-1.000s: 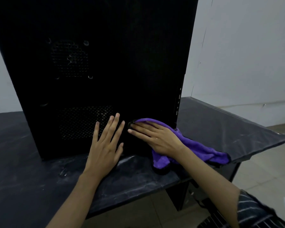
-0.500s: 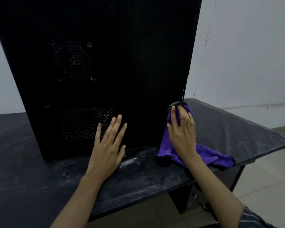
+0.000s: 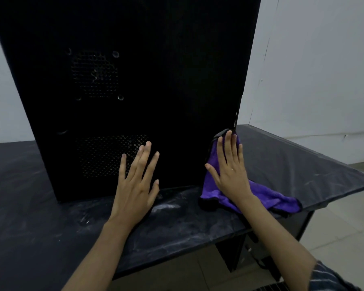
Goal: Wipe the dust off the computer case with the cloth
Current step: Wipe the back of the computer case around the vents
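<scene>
The soft, limp purple cloth (image 3: pixel 219 164) lies at the 4 o'clock corner of the rigid, heavy computer case (image 3: pixel 135 80) on the counter (image 3: pixel 40 227), pressed flat-fingered by the right hand (image 3: pixel 229 171), grip open, while the open left hand (image 3: pixel 137 181) braces the panel.

no readable text, labels, brands or numbers anywhere

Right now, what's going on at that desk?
A person is wiping down a black computer case that stands upright on a dusty dark table. The right hand presses a purple cloth flat against the case's lower right edge, fingers straight. The left hand rests open on the side panel near the lower vent, steadying it. Part of the cloth trails onto the table.
</scene>
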